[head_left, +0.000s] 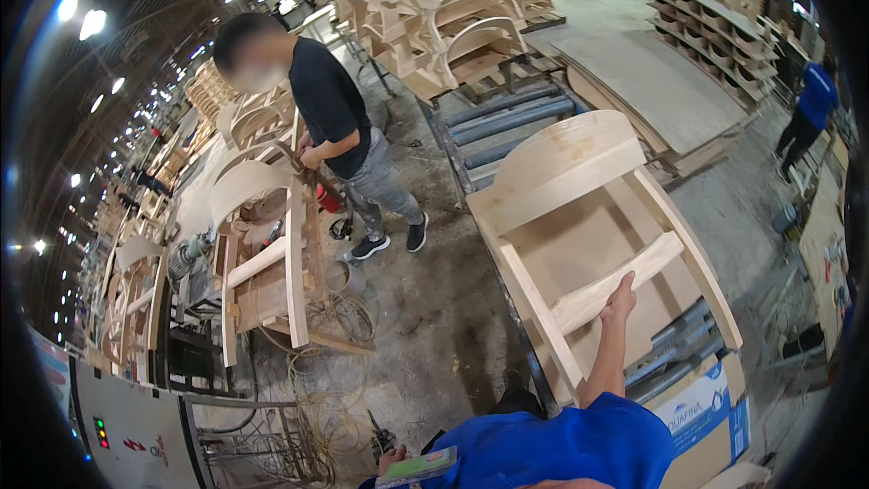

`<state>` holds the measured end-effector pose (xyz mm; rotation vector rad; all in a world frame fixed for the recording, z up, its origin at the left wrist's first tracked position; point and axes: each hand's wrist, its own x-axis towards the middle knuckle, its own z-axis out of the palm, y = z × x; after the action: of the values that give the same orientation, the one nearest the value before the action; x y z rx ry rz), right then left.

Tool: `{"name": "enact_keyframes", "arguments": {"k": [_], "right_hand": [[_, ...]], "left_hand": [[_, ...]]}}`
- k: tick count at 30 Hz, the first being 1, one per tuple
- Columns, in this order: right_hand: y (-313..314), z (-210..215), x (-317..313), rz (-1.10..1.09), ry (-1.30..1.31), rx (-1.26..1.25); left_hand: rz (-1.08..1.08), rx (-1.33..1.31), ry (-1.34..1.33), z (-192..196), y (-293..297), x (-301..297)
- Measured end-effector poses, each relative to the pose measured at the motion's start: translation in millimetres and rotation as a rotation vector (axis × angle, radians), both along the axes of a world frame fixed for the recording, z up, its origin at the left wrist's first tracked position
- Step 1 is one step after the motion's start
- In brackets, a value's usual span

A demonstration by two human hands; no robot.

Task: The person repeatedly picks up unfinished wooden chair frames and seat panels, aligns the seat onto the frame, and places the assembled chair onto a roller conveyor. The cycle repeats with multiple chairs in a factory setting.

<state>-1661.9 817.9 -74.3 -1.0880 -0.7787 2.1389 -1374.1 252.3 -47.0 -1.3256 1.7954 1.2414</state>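
Concrete floor (444,326) | rollers (511,118) under frame (566,172) | right grip (618,302) closed round crossbar (579,305) | left grip (392,460) unclear

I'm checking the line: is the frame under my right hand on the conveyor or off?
On: the wooden frame rests over the roller conveyor; rollers show past its curved end and between its rails.

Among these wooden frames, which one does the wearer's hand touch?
The wooden frame over the rollers, at right: the wearer's right hand is on its crossbar. The frames near the co-worker and the stacked frames lie farther away.
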Motion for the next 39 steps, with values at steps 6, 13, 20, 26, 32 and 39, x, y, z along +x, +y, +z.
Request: {"name": "enact_keyframes", "arguments": {"k": [6,13,20,26,32,39], "right_hand": [[43.0,-38.4,-91.3,-0.055,-0.189,0.049],[44.1,-58.0,-106.4,0.128,-0.251,0.003],[29.0,-10.4,-57.1,0.835,-1.133,1.301],[-70.3,18.2,-30.2,1.049,-0.655,1.456],[-247.3,18.1,71.5,1.816,-0.298,1.469],[-400.0,4.1,259.2,2.552,0.419,1.639]], "left_hand": [[-0.093,-0.055,0.064,13.8,22.4,-57.3],[-0.185,-0.110,-0.046,26.7,18.2,-67.4],[-0.284,-0.329,0.016,17.6,32.7,-0.6],[-0.307,0.024,0.379,-17.2,22.0,42.8],[0.235,0.041,0.337,-42.6,34.1,108.3],[0.495,-0.196,0.181,-66.6,43.7,355.8]]}}
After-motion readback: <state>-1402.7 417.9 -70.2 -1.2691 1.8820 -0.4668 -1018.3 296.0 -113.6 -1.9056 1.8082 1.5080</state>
